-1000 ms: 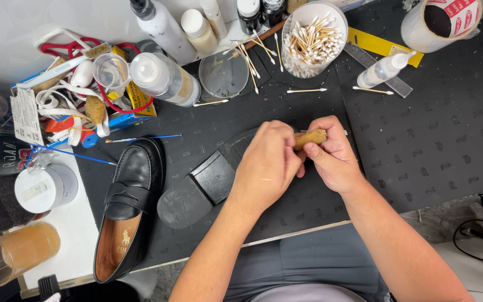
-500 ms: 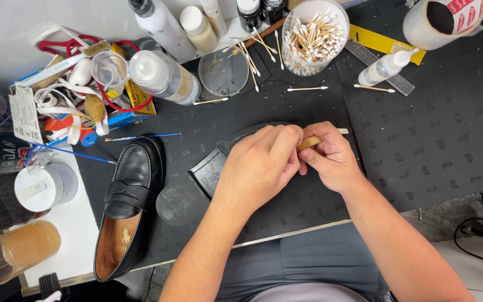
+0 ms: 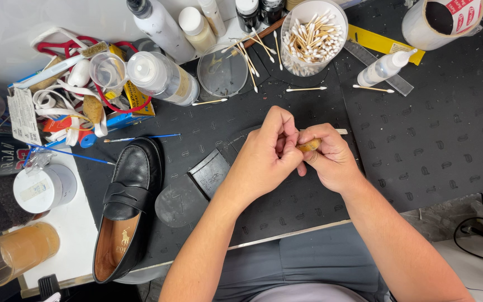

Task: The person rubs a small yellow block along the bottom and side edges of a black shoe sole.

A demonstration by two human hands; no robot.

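A small tan, wooden-looking handle piece (image 3: 309, 145) shows just a short rounded stub, pinched between the fingers of both hands and lying roughly level, above the black rubber work mat (image 3: 431, 145). A thin pale stick (image 3: 340, 131) pokes out just beyond it, pointing toward the mat's right side. Under the hands sits a dark upturned shoe with its flat black sole (image 3: 211, 173) facing up, near the mat's middle, mostly covered.
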